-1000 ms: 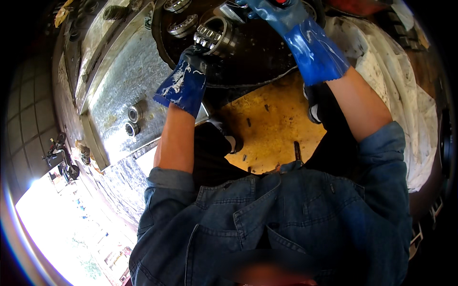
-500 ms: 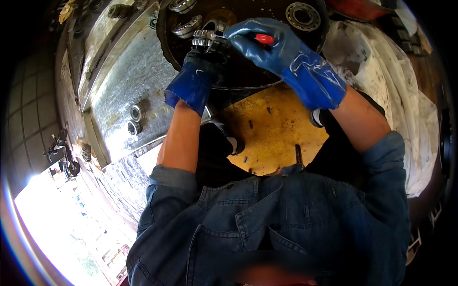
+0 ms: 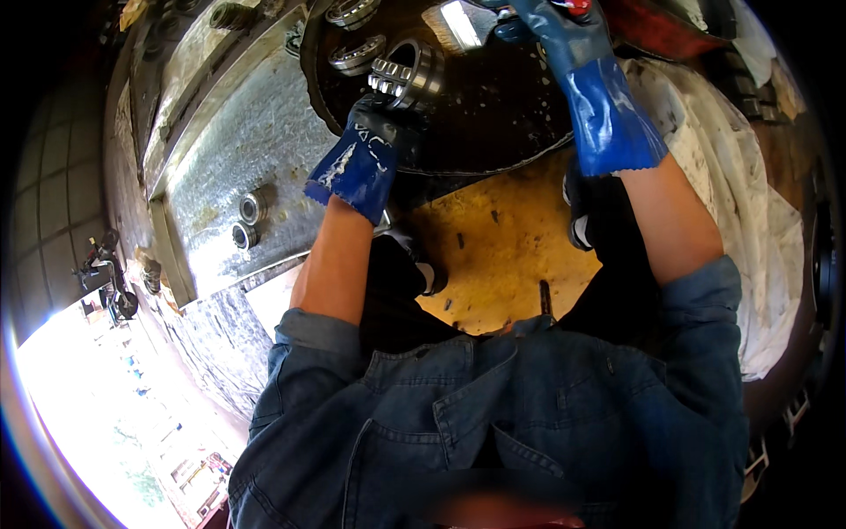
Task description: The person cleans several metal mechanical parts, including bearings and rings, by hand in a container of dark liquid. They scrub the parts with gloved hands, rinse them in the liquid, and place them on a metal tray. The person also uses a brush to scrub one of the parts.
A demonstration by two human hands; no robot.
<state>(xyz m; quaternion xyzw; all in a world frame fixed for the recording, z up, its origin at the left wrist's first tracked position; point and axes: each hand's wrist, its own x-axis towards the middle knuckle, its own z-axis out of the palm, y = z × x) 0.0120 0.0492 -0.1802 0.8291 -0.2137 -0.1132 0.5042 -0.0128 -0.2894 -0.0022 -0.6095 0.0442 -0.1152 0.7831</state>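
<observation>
Steel roller bearing (image 3: 407, 75), its ring of bright rollers showing, sits at the near-left rim of the dark round basin (image 3: 493, 123). My left hand (image 3: 374, 145), in a blue glove smeared black, is closed around the bearing's lower edge and holds it tilted, its bore axis leaning up and away from me. My right hand (image 3: 573, 62), also blue-gloved, is wrapped about the red handle of a flat paintbrush (image 3: 463, 22); the pale bristles point left, toward the bearing, and lie just beside its upper right edge, not clearly touching. The brush hand is therefore the nearer free mover, and the gap to close runs leftward and slightly toward me. Two more bearings (image 3: 357, 35) rest in the basin beyond, near the far-left rim. Open room lies in the basin's dark middle, between my two forearms. To the left, a galvanised metal table (image 3: 247, 132) carries two small bearings (image 3: 247, 220), well apart from my hands. Below the basin is a yellow floor panel (image 3: 502, 256); a white cloth (image 3: 749, 203) drapes on the right.
</observation>
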